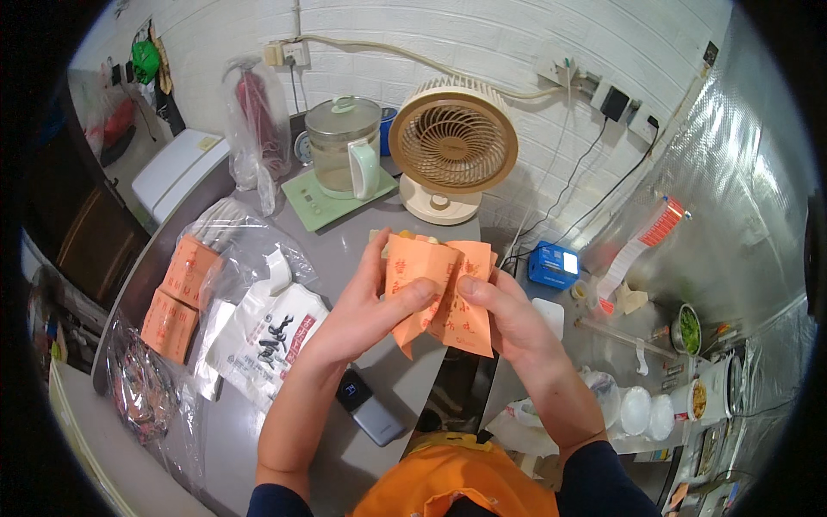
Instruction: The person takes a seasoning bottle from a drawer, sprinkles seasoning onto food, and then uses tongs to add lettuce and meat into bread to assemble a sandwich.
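Note:
Both my hands hold an orange paper bag [422, 260] with red print, up in front of me over the table's edge. My left hand [362, 314] grips its left side, thumb pressed on the front. On its right side my right hand [524, 326] does the same. A fold runs down between the thumbs, and the lower corners stick out. Small pale and yellowish bits show at the top edge; I cannot make out what they are. Below my left forearm a grey phone-like device [372, 409] with a small screen lies on the grey table [336, 250].
Stacks of orange paper bags [170, 324], white plastic bags [263, 345] and clear film lie left. Behind stand a glass kettle [343, 146] on a green base [301, 207] and a fan [452, 142]. At right are a blue box [553, 265], white lids [636, 409] and a greens bowl [687, 332].

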The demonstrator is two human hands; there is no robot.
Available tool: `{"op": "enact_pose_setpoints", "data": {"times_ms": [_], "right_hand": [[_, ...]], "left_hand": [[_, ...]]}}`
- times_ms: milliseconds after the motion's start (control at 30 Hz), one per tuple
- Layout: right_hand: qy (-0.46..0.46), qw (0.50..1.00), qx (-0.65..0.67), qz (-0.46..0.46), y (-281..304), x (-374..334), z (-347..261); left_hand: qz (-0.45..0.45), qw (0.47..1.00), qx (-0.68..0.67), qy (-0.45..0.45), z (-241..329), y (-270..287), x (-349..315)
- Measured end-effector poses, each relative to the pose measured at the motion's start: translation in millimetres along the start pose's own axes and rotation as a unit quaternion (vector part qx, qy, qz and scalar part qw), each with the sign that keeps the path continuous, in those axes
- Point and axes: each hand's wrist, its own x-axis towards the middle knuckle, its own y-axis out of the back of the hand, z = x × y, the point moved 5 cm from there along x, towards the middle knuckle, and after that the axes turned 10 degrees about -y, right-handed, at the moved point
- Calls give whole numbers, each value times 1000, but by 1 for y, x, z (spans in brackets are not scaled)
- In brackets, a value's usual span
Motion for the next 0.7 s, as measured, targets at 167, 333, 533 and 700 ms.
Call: {"op": "enact_pose_setpoints", "data": {"times_ms": [167,333,533,700], "right_hand": [[-10,1000,10,-15,5,-3,1],[-11,1000,-11,8,19,3,2],[-5,1000,-1,8,16,9,0],[5,1000,-9,9,15,11,-1]], "left_hand": [[-65,993,-79,50,-2,-6,-2],[-88,988,-99,84,-12,-1,-4],[-41,994,-76,62,-14,3,-6],[-29,995,-79,61,-13,2,-5]]}}
